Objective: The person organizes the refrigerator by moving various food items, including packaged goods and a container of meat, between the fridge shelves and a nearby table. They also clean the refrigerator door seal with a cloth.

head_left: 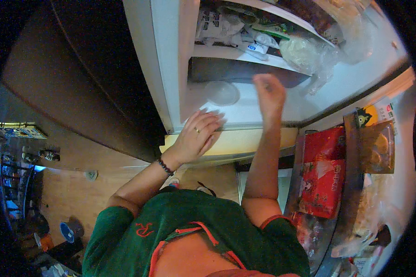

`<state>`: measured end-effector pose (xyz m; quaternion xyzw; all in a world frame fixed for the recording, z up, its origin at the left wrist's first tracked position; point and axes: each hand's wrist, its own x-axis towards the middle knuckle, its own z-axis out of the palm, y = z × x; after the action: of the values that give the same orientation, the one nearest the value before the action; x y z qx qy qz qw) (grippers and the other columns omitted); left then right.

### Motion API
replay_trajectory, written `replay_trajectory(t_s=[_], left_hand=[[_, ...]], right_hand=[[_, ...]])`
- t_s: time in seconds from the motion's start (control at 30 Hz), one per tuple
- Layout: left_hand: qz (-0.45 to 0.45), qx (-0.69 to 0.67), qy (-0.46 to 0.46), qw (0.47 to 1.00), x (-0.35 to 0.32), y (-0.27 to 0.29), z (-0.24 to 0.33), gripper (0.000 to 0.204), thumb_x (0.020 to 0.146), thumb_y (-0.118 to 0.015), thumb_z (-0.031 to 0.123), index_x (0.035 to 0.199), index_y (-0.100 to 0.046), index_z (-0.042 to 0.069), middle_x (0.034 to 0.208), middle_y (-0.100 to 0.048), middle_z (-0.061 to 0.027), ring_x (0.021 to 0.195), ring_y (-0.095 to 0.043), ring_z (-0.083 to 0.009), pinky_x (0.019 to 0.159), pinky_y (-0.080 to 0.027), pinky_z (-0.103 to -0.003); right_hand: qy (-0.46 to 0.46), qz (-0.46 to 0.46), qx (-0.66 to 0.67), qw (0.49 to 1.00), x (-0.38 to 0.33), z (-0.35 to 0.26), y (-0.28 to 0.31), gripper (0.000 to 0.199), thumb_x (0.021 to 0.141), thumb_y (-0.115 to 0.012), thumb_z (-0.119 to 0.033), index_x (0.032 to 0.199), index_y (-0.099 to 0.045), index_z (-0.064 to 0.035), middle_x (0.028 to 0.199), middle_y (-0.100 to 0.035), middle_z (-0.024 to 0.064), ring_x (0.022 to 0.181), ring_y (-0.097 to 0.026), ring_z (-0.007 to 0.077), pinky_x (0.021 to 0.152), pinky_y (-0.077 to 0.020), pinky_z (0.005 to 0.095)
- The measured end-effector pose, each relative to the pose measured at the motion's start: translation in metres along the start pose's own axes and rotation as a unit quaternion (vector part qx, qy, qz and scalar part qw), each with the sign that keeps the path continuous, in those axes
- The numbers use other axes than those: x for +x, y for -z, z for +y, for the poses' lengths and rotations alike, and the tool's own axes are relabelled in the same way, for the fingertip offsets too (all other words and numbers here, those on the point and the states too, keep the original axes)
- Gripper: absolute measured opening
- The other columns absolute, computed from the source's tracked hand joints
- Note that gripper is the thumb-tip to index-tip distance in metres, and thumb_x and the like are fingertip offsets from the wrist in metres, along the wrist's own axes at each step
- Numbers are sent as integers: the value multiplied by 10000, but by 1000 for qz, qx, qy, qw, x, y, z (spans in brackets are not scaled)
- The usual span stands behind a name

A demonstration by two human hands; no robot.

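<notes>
My left hand (196,136) lies at the front edge of the white refrigerator shelf (245,108), with a ring on it and a dark bead bracelet at the wrist. Its fingers are stretched out and hold nothing. Just beyond them is a round, translucent, lid-like disc (222,93) on the white surface. Over the right part of this compartment, my right hand (270,92) is raised with its fingers curled inward, a little blurred. Anything inside those fingers is hidden. Neither hand touches the disc.
Above, a shelf holds plastic bags and white packets (259,44). On the right, the open door's racks carry a red package (323,173) and a brown pouch (376,147). A dark door panel (88,69) stands left. A blue bucket-like container (71,230) sits on the wooden floor (92,194).
</notes>
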<state>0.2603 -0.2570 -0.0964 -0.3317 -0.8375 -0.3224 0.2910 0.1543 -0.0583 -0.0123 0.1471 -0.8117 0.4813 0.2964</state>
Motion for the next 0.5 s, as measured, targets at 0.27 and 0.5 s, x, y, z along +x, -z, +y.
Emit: replay_trajectory(t_s=[0.27, 0.5], left_hand=[[7, 11, -4, 1000, -5, 1, 2, 336, 772, -625, 68, 1082, -498, 29, 1168, -528, -152, 1115, -492, -324, 987, -375, -454], [-117, 293, 185, 931, 43, -13, 9, 563, 881, -484, 371, 1145, -490, -125, 1203, -492, -271, 1208, -387, -396, 1064, -238, -430]], right_hand=[[-1, -130, -172, 977, -52, 16, -60, 485, 646, -780, -266, 1015, -558, -44, 990, -585, 168, 927, -573, 316, 809, -460, 400], [-45, -9, -57, 997, -48, 45, 5, 440, 642, -775, -150, 1011, -563, -37, 1030, -566, 139, 986, -545, 284, 875, -432, 362]])
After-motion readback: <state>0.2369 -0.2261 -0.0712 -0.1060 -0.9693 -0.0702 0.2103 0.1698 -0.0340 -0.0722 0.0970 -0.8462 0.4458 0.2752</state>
